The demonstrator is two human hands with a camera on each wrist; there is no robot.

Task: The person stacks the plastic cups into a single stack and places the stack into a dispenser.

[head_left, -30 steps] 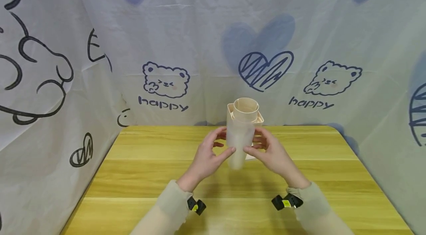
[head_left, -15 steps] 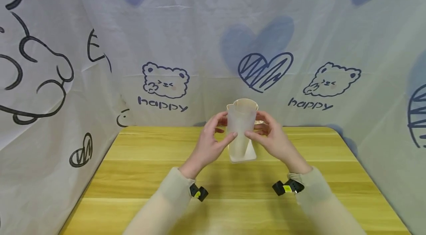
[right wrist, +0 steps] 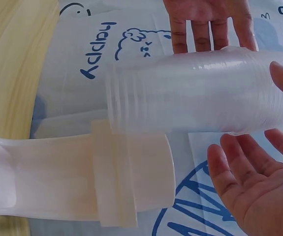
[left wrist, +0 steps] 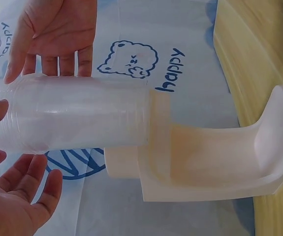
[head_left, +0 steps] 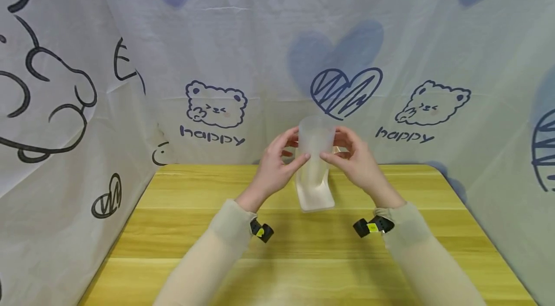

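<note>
Both hands hold a stack of clear plastic cups (head_left: 315, 139) between them, raised in front of a cream cup dispenser (head_left: 315, 198). My left hand (head_left: 277, 164) grips the stack's left side, thumb at the front and fingers bent behind. On the right side my right hand (head_left: 361, 161) holds it the same way. In the left wrist view the stack (left wrist: 82, 110) overlaps the collar of the dispenser (left wrist: 210, 152). The right wrist view shows the dispenser's round tube (right wrist: 151, 172) beside the lower end of the stack (right wrist: 190, 93). In the head view the stack hides most of the dispenser.
The dispenser stands on a wooden table (head_left: 195, 229) near its back edge. Behind it hangs a pale cloth (head_left: 269, 55) printed with hearts and bears. Another patterned cloth (head_left: 56, 190) closes off the left side.
Both hands have raised the stack of cups and moved it toward the back of the table. The dispenser's round top, visible before, is now behind the stack, and its foot shows below.
</note>
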